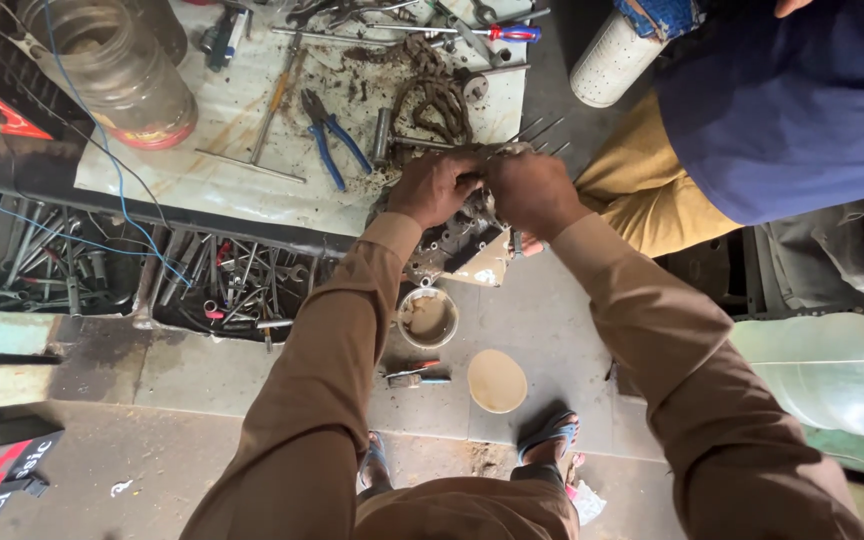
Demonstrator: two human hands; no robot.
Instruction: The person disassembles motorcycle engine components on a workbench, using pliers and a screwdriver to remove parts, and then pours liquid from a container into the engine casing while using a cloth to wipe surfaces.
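Hands are seen together at the centre of the head view, both closed around a greasy metal engine part (462,240) held at the near edge of the desk (202,180). The left hand (434,187) is curled over the part's upper left side, fingers folded down onto it; the right hand (532,192) is clamped on the upper right side, touching the left at the fingertips. Thin metal studs (542,132) are seen sticking out of the part toward one o'clock. Blue-handled pliers (332,135) are laid on the desk at ten o'clock from the hands, with a dirty chain (437,85) at twelve o'clock and a clear plastic jar (117,65) far off at ten o'clock. Trays of loose tools (142,270) are set at nine o'clock. On the floor at six o'clock, a small round tin (427,318) and its lid (497,381) are placed apart. Another person in a blue shirt (782,100) is crouched at two o'clock.
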